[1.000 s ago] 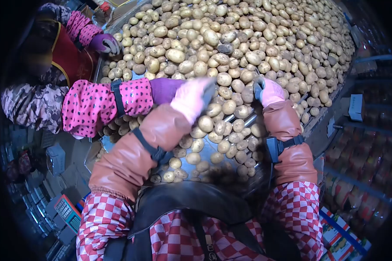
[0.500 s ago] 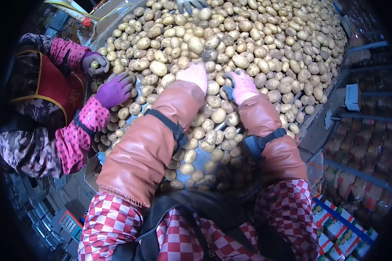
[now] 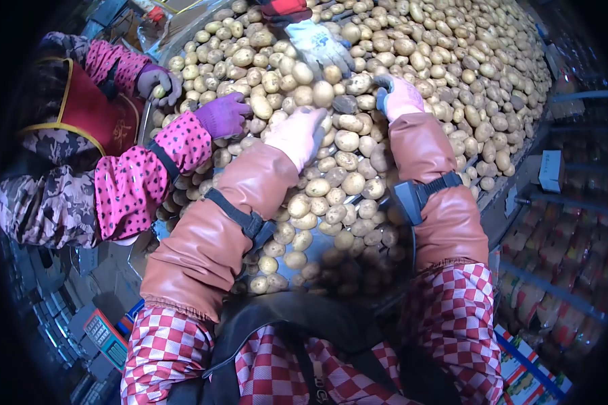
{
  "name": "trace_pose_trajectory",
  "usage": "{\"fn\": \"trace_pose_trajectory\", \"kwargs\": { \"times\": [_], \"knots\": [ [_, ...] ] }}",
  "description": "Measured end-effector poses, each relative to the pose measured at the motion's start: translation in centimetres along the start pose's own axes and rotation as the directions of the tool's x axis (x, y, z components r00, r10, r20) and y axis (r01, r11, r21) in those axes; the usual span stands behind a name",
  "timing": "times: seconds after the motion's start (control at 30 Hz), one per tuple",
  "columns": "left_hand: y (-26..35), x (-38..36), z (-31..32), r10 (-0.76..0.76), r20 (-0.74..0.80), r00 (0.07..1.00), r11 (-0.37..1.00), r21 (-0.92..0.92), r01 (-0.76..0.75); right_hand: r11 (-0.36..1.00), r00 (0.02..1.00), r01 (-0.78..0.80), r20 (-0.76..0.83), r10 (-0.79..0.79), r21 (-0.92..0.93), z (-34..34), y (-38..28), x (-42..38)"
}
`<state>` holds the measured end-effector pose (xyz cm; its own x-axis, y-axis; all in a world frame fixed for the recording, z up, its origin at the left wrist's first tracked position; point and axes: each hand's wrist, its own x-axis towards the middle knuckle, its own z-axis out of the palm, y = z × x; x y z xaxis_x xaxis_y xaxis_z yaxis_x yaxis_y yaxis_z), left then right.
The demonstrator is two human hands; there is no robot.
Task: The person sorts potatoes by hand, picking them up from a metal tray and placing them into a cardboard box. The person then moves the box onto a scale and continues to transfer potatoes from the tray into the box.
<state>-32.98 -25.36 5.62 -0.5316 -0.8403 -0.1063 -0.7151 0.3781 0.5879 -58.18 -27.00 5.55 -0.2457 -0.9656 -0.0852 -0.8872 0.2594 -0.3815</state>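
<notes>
Potatoes (image 3: 348, 140) lie in a wide heap over the table and thin out toward my body. My left hand (image 3: 298, 137), in a pink glove with grey on the fingers, rests on the heap left of centre; its fingertips are bent down among potatoes, and what they hold is unclear. My right hand (image 3: 398, 98), in a pink and blue-grey glove, lies further up and to the right. Its fingers curl over the potatoes near a dark lump (image 3: 345, 104). Brown sleeve covers with black straps cover both my forearms.
On the left, a co-worker's purple-gloved hand (image 3: 224, 115) touches potatoes, while the other (image 3: 159, 84) holds a small one. Another person's white-gloved hand (image 3: 320, 47) reaches in from the top. A white box (image 3: 551, 170) and stacked cartons (image 3: 530, 378) stand at the right.
The white-gloved hand has come further in from the top. My right hand has moved up and right, my left hand slightly down. The co-worker's purple-gloved hand has moved right.
</notes>
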Motion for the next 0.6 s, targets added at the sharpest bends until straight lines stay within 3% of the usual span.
{"fn": "trace_pose_trajectory", "kwargs": {
  "times": [0.03,0.07,0.1,0.17,0.2,0.23,0.3,0.33,0.43,0.5,0.53,0.57,0.6],
  "knots": [
    [0.5,0.0,-0.5,-0.007,0.04,0.999,0.997,0.081,0.003,0.98,0.995,-0.046,0.074,0.062,-0.193,0.4,-0.7,1.0],
    [0.9,0.2,-1.3,-0.043,0.173,0.984,0.997,0.067,0.032,0.964,0.998,-0.014,0.062,0.032,-0.265,0.9,-1.1,1.5],
    [2.0,0.2,-1.8,-0.06,0.186,0.981,0.997,0.066,0.049,0.941,0.998,0.018,0.058,0.002,-0.339,1.7,-1.0,1.8],
    [1.6,-0.1,0.8,0.163,0.152,0.975,0.985,0.033,-0.169,0.935,0.994,0.079,0.101,-0.046,-0.344,2.1,-0.3,3.0],
    [2.1,-0.4,1.8,0.139,0.261,0.955,0.981,0.095,-0.169,0.933,0.988,0.12,0.133,-0.079,-0.339,2.2,-0.1,3.3],
    [1.9,-0.7,3.4,0.172,0.237,0.956,0.978,0.077,-0.195,0.932,0.987,0.125,0.135,-0.083,-0.341,1.3,-1.4,2.7],
    [1.1,-0.6,5.1,0.161,0.178,0.971,0.986,0.021,-0.167,0.922,0.966,-0.009,0.236,0.108,-0.387,-0.5,-3.3,1.6],
    [0.8,-0.8,5.5,0.156,0.181,0.971,0.986,0.022,-0.163,0.928,0.978,-0.023,0.183,0.098,-0.372,0.8,-2.0,2.1],
    [0.8,-2.2,4.0,0.071,0.108,0.992,0.996,0.04,-0.075,0.909,0.978,0.096,0.208,-0.01,-0.406,0.8,-1.1,0.1],
    [1.6,-4.2,1.2,-0.056,0.427,0.902,0.951,-0.253,0.179,0.871,0.957,0.229,0.262,-0.121,-0.435,-0.5,-0.6,-2.7],
    [1.7,-5.5,0.6,-0.005,0.366,0.931,0.891,-0.421,0.171,0.854,0.947,0.273,0.279,-0.159,-0.443,-0.7,-0.4,-4.0],
    [1.7,-6.5,-0.3,-0.068,0.553,0.831,0.731,-0.539,0.418,0.847,0.945,0.283,0.28,-0.167,-0.45,-0.2,0.2,-4.9],
    [1.5,-7.3,-1.2,-0.046,0.568,0.822,0.62,-0.629,0.469,0.845,0.947,0.281,0.274,-0.167,-0.455,0.2,0.5,-5.7]
  ]
}}
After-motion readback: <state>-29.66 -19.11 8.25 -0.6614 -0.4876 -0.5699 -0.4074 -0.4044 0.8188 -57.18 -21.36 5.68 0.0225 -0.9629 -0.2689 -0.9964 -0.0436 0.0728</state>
